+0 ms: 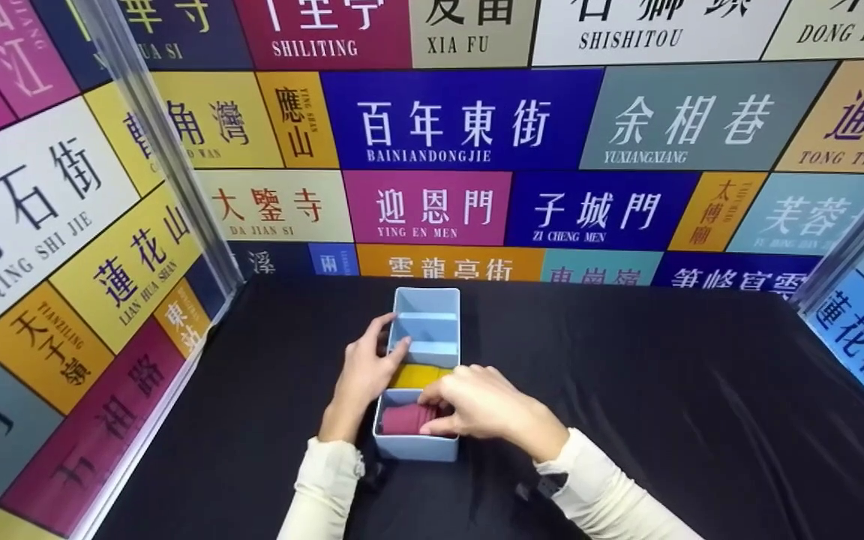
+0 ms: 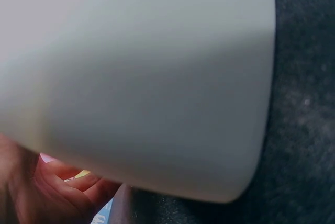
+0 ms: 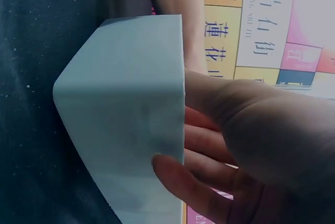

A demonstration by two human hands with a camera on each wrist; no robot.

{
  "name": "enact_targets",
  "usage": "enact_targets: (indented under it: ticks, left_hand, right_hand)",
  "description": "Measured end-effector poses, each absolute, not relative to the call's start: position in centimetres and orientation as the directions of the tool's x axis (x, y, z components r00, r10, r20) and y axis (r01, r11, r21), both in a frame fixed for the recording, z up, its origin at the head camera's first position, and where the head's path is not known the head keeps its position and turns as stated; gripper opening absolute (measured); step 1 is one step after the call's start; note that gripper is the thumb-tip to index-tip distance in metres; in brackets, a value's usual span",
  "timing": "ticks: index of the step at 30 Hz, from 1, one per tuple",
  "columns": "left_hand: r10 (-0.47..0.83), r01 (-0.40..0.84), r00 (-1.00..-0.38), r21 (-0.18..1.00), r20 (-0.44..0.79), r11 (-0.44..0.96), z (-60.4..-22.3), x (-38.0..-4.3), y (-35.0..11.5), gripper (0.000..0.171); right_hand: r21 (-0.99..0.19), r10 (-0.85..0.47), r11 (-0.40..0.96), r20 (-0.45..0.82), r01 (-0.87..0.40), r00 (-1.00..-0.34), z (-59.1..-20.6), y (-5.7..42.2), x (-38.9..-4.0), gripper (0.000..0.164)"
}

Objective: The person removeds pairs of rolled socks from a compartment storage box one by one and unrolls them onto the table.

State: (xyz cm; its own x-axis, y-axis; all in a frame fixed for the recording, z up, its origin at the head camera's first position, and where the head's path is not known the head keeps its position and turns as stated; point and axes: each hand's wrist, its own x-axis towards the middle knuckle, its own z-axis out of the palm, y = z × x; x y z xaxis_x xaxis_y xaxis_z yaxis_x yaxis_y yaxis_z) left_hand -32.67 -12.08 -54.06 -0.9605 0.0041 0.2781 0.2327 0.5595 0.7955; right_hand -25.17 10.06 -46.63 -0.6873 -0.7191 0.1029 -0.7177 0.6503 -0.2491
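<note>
Booth-like setting: sign-printed wall panels (image 1: 462, 135) around black-draped surface (image 1: 627, 390).

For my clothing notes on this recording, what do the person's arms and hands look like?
The left hand and right hand are ungloved. Both arms wear long cream sleeves, with a dark band at the right wrist and an indistinct dark piece by the left.
</note>
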Motion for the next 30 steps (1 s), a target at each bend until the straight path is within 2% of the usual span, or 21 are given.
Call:
enact_targets:
  ticks: [8, 14, 18, 24, 30]
  left_hand:
    - [0.004, 0.227, -0.962, 0.793, 0.273, 0.565, -53.96, -32.51, -12.05, 0.057]
    - [-0.003, 0.217, -0.964, 0.794, 0.265, 0.568, -53.85, -32.5, -12.07, 0.057]
    - [-0.002, 0.214, -0.965, 0.795, 0.261, 0.567, -53.97, -32.55, -12.02, 0.057]
    - [0.009, 0.222, -0.965, 0.803, 0.261, 0.553, -53.86, -32.57, -11.99, 0.058]
    - [0.009, 0.22, -0.966, 0.808, 0.257, 0.547, -53.84, -32.54, -12.08, 0.059]
  right_hand:
    - [-0.248, -0.697, 0.7, -0.033, -0.67, -0.716, -45.84, 9.28, -25.35, 0.04]
    - [-0.182, -0.714, 0.691, -0.023, -0.699, -0.7, -45.65, 8.95, -25.14, 0.019]
    - [-0.161, -0.719, 0.688, -0.015, -0.708, -0.695, -45.65, 8.97, -24.91, 0.014]
    - [-0.143, -0.723, 0.685, -0.012, -0.715, -0.69, -45.61, 9.11, -24.78, 0.017]
    - [-0.129, -0.724, 0.688, -0.04, -0.715, -0.689, -45.64, 8.98, -25.03, 0.029]
